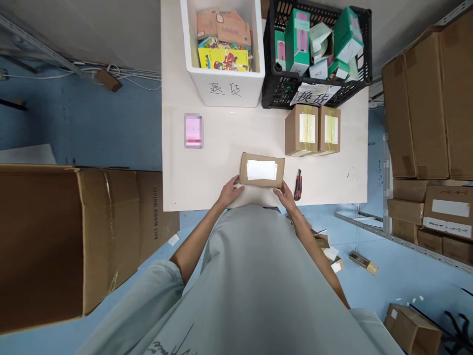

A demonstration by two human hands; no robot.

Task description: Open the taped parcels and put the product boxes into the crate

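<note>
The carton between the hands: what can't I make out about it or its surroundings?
Head view:
Carton: any contents hidden by its cardboard.
White label: any print too small to read.
Pink item: details blurred by coarse pixels.
White bin: lower contents hidden by items on top.
Large open box: cut off by the left edge.

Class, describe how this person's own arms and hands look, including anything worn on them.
The left hand and right hand are bare, with no gloves. The forearms are uncovered, with no watch in view. The left sleeve and right sleeve are loose, about elbow-length, pale grey-green like the shirt, which bears dark, script-like marks.
</note>
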